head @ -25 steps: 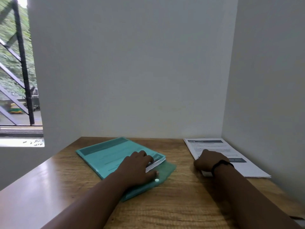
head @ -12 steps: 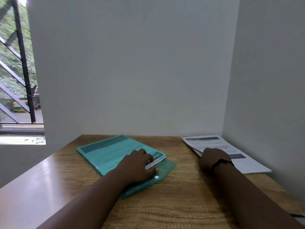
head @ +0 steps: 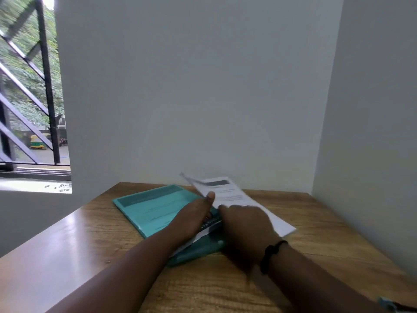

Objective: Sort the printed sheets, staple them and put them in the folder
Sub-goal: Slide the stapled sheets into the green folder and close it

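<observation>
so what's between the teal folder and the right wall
In the head view, the printed sheets held by the right hand, then bare wooden table up to the right wall.

A wooden table [head: 225, 288] with visible grain fills the lower part of the view, and its left side carries a pale sheen of daylight. It is set into a corner between a plain white back wall [head: 191, 86] and a white side wall [head: 379, 109] on the right. At the far left is a window [head: 27, 86] with dark diagonal bars, green trees beyond it and a yellow vehicle [head: 39, 141] on the road outside.
</observation>
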Motion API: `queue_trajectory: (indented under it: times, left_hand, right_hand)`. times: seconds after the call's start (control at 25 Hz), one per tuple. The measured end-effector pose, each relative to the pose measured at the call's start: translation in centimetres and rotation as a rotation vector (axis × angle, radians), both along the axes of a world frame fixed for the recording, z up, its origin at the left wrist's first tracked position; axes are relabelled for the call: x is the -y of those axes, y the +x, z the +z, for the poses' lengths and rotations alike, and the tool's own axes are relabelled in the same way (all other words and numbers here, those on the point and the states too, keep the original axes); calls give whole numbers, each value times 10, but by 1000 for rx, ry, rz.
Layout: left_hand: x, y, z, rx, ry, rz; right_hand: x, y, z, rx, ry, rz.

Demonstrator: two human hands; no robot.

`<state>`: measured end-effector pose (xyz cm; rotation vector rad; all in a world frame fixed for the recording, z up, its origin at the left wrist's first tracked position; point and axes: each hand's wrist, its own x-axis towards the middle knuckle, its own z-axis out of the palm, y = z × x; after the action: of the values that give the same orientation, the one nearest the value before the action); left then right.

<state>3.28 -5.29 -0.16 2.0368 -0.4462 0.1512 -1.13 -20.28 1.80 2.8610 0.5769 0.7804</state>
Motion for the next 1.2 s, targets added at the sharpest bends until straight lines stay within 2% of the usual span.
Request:
queue_trajectory:
  times: [0.08,0.16,0.28,0.32,0.4,0.48,0.52,0.6,0.68,0.8,0.92,0.96,1.04,1.08,1.16,1.2]
  left_hand:
    - [-8,4,0,-129,-268,-36]
    - [-15,7,1,-113,-297,-19]
    - [-18,10,8,-107,-280,85]
    - [-20,13,11,-143,-332,79]
    - [-28,14,20,-215,-385,11]
    - [-36,14,25,-289,-217,-111]
    - [-38,11,27,-348,-101,-168]
    - [-42,6,30,-449,59,-242]
    - [-49,8,30,-487,91,-276]
    - [-56,9,34,-508,88,-347]
    - [-63,13,36,-472,129,-345]
    - [-65,12,37,-471,89,-358]
    - [-70,5,41,-491,-107,-405]
    - [-71,2,42,-517,-289,-422]
    - [-77,-1,49,-556,-681,-468]
    - [-83,4,50,-544,-802,-554]
  right_hand:
    - [-26,-10,-8,-66,-43,144]
    - [-32,-12,-12,-57,-15,233]
    - [-8,-9,2,-62,250,365]
    - [3,-3,9,-14,336,372]
    - [33,16,17,203,458,305]
    - [62,28,26,309,518,142]
    - [76,31,29,236,553,77]
    - [92,27,36,-126,707,25]
    - [96,21,41,-460,874,131]
    - [98,22,42,-640,907,175]
    - [105,14,45,-1025,1032,242]
    - [108,12,46,-1126,1056,265]
    - [111,11,47,-1146,1076,274]
    - [113,13,49,-1071,1035,276]
    - [115,15,54,-732,928,268]
    - [115,18,55,-628,988,304]
